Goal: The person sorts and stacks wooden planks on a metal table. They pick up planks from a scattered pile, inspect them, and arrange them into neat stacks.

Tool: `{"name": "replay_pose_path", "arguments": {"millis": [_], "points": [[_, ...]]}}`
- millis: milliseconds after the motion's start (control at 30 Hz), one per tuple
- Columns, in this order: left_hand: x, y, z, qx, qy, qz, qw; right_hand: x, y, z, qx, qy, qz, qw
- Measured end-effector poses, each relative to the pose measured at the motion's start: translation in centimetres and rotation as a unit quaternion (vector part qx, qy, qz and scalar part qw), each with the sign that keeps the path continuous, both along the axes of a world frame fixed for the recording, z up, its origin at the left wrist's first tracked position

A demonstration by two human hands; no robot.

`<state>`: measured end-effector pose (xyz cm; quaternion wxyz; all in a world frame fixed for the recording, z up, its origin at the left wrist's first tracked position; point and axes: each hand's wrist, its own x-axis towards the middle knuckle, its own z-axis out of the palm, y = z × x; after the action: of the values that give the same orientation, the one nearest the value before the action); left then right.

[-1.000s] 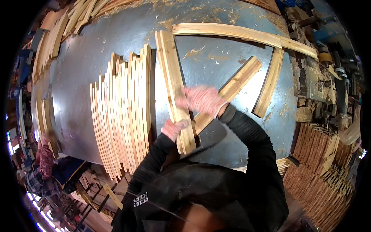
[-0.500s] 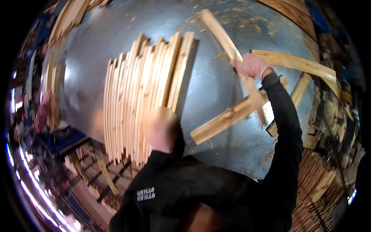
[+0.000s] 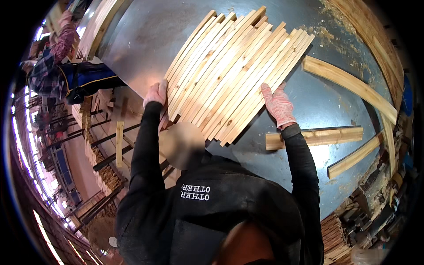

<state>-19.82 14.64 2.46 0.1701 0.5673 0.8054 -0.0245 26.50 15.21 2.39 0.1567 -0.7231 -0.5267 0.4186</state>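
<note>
A row of pale wooden strips [image 3: 229, 75] lies side by side on a grey metal tabletop, their ends uneven and slanting up to the right. My left hand [image 3: 156, 93], in a pinkish knit glove, grips the row's left edge near its close end, the fingertips partly hidden. On the opposite edge my right hand [image 3: 279, 106], gloved alike, is closed against the outermost strips, its thumb on top and its other fingers reaching over the side. Just right of that wrist lies a loose wooden board [image 3: 331, 137].
More loose boards lie on the right, including a long curved-looking one [image 3: 349, 84] and a short one [image 3: 355, 154]. Sawdust [image 3: 327, 37] litters the far tabletop [image 3: 145, 39]. A co-worker [image 3: 48, 75] stands at the far left beside stacked timber [image 3: 98, 28]. Racked wood [image 3: 104, 165] sits below left.
My right hand no longer holds the single slat; it has come left onto the row's right edge. The row now appears farther right and more slanted. My left hand now shows at its left edge.
</note>
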Motion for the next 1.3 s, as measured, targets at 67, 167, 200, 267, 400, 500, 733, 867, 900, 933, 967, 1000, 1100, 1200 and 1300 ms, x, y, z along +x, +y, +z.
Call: {"name": "replay_pose_path", "arguments": {"millis": [67, 167, 200, 267, 400, 500, 733, 867, 900, 933, 967, 1000, 1100, 1200, 1300], "points": [[2.7, -0.1, 0.1, 0.029, -0.003, 0.066, 0.997, -0.4, 1.5, -0.4, -0.036, -0.028, 0.016, 0.999], [2.7, -0.6, 0.5, -0.005, 0.025, 0.074, 0.997, -0.1, 4.2, -1.6, -0.003, 0.002, 0.063, 0.998], [2.4, -0.7, 0.6, -0.002, 0.012, 0.043, 0.999, 0.2, 5.4, -2.0, 0.025, 0.021, 0.073, 0.997], [2.9, -0.3, 1.5, -0.076, -0.009, 0.023, 0.997, 1.4, 8.3, -1.1, 0.025, -0.006, 0.113, 0.993], [-1.8, 6.1, 0.0, -0.030, -0.276, -0.108, 0.955, 1.0, 14.8, 2.5, -0.008, -0.148, 0.069, 0.987], [-1.6, 17.5, -0.4, 0.161, -0.060, -0.373, 0.912, -0.8, 17.9, 1.4, -0.046, -0.270, -0.021, 0.962], [2.7, 22.5, -2.5, 0.033, -0.566, -0.127, 0.814, -4.8, 14.7, 0.9, 0.067, 0.225, -0.256, 0.938], [0.2, 26.5, -3.8, -0.120, -0.706, 0.038, 0.697, -5.5, 15.6, 0.2, 0.060, 0.458, -0.301, 0.834], [-0.5, 27.0, -5.1, -0.127, -0.697, 0.032, 0.705, -5.4, 16.0, 0.1, 0.061, 0.457, -0.280, 0.842], [0.7, 27.4, -3.6, -0.147, -0.685, 0.041, 0.712, -5.1, 16.3, 0.3, 0.072, 0.462, -0.270, 0.842], [-1.6, 27.9, -5.5, -0.125, -0.650, 0.044, 0.748, -5.1, 17.1, 1.4, 0.083, 0.471, -0.249, 0.842], [-1.2, 26.9, -5.4, -0.030, -0.671, 0.084, 0.736, -5.3, 17.1, 2.5, 0.091, 0.474, -0.236, 0.843], [0.4, 29.1, -0.7, -0.038, -0.708, 0.000, 0.705, -4.4, 17.7, 6.5, 0.218, 0.424, -0.130, 0.870], [0.6, 34.1, 8.5, 0.025, -0.753, -0.047, 0.656, -0.8, 22.4, 9.1, 0.466, 0.148, -0.038, 0.872], [3.1, 39.0, 17.9, -0.002, -0.847, -0.295, 0.442, 3.0, 27.1, 17.1, 0.703, -0.144, -0.052, 0.694]]}}
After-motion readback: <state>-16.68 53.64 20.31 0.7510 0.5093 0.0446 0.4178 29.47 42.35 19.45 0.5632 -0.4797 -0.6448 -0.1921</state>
